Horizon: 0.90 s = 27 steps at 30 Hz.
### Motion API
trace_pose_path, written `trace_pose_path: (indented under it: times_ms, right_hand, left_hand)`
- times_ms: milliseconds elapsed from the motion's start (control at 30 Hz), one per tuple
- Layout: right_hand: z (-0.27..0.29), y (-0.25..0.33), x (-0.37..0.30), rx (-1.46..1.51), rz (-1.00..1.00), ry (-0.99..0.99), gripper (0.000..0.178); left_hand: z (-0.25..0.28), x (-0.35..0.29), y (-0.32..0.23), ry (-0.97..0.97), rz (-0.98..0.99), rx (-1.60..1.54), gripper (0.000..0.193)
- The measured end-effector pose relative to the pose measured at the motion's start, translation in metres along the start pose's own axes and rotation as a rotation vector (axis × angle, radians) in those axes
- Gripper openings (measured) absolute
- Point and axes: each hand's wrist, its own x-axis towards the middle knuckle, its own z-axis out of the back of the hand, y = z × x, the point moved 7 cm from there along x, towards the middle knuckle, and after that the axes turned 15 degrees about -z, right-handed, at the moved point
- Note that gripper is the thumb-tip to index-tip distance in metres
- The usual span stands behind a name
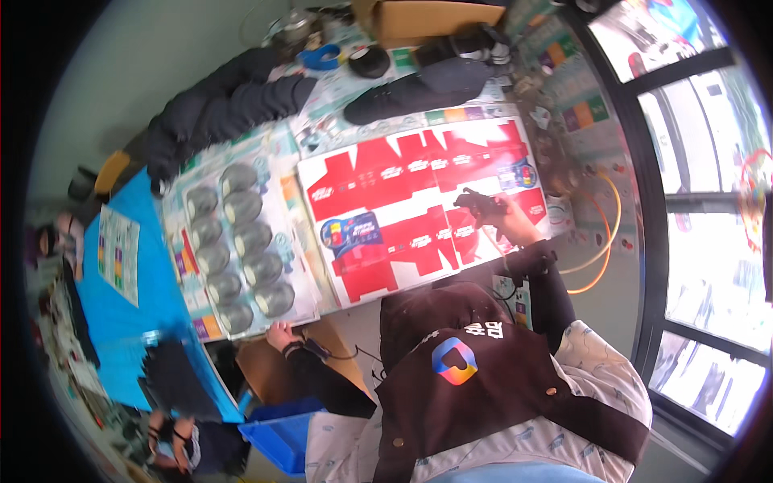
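Red printed sheet [378, 161], grey domes [251, 239], blue bin [286, 439], right hand [514, 222] gripping dark object [481, 207], left hand [282, 336] grip unclear

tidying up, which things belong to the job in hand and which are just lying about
Likely job:
- red printed sheet
- dark object in the right hand
- rounded grey pieces near the left hand

Probably lying about:
- cardboard box
- blue bin

Red/wht sheet [411, 208] looks smooth ppr, apron [515, 386] matt cloth.

The dark thing [480, 206] at your right hand [518, 224] is too blurry to name; the view's top cuts off a box [435, 22].
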Motion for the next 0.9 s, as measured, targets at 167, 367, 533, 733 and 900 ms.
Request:
trace_pose_path:
  times_ms: [167, 367, 533, 733, 900]
  right_hand:
    - [0.068, -0.017, -0.036, -0.024, -0.068, -0.24, 0.024]
    - [0.068, -0.05, -0.047, 0.075, -0.024, -0.166, 0.041]
    - [0.104, -0.105, -0.104, 0.06, -0.084, -0.324, 0.039]
    - [0.121, -0.15, -0.111, -0.043, -0.171, -0.38, 0.024]
    - [0.189, -0.196, -0.116, -0.307, -0.171, -0.612, 0.022]
  left_hand:
    - [-0.298, -0.154, -0.075, 0.544, -0.523, 0.338, 0.062]
    - [-0.533, -0.266, -0.172, 0.945, -1.092, 0.599, 0.101]
    - [-0.626, -0.297, -0.166, 1.021, -0.978, 0.471, 0.038]
    - [-0.55, -0.318, -0.133, 0.984, -0.963, 0.469, 0.06]
    - [-0.466, -0.351, -0.067, 1.195, -0.514, 0.489, 0.06]
